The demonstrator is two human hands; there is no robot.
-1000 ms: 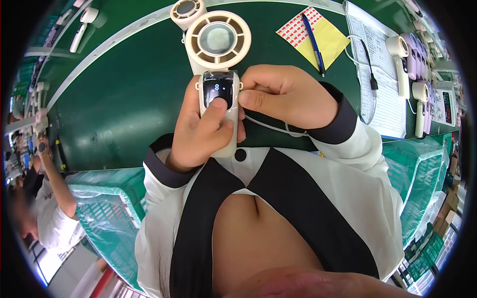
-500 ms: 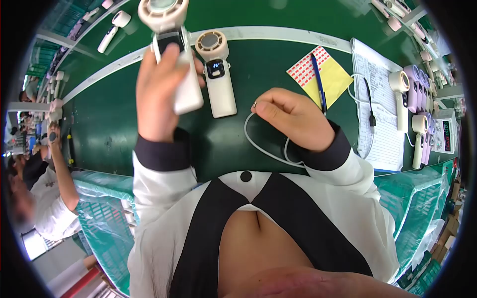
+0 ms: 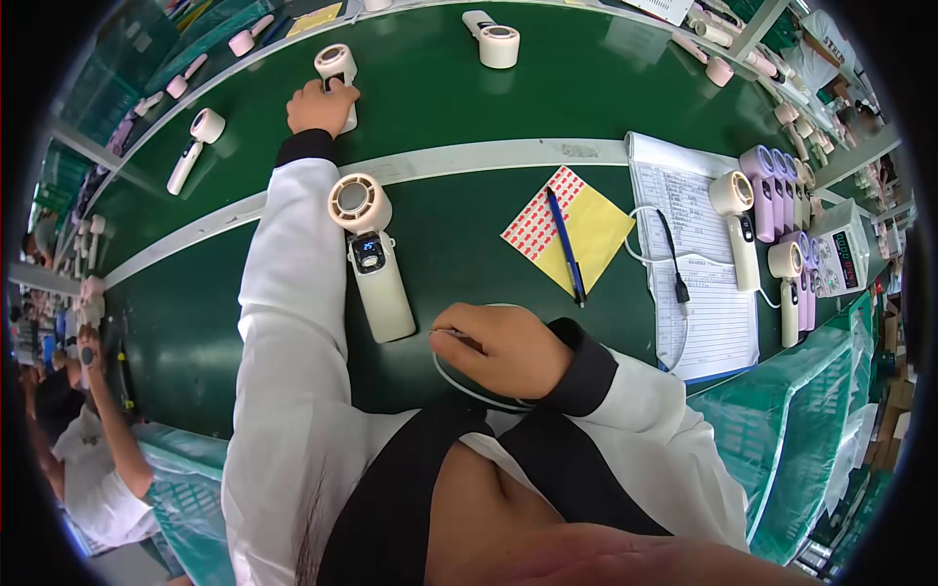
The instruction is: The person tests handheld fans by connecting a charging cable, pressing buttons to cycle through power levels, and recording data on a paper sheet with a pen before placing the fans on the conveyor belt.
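My left hand (image 3: 319,107) reaches far forward, its fingers wrapped over the handle of a white handheld fan (image 3: 335,61) on the green surface beyond the pale strip. Close to my body, my right hand (image 3: 508,344) pinches the end of a thin white cable (image 3: 467,393), which loops down beneath the wrist; the tip is mostly hidden. Between my arms lies a second handheld fan (image 3: 385,298), cream-coloured, with a round ringed head and a lit display. It touches neither hand.
Right of centre are a yellow sheet with red stickers (image 3: 596,230), a blue pen (image 3: 565,239) and a paper form (image 3: 718,332). Several fans stand by a digital meter (image 3: 840,249). More fans (image 3: 498,47) lie beyond the strip (image 3: 489,154). A co-worker (image 3: 103,439) sits left.
My left hand has carried its fan forward, past the pale strip. The right hand still pinches the cable. The whole view has shifted, with more of the far surface showing.
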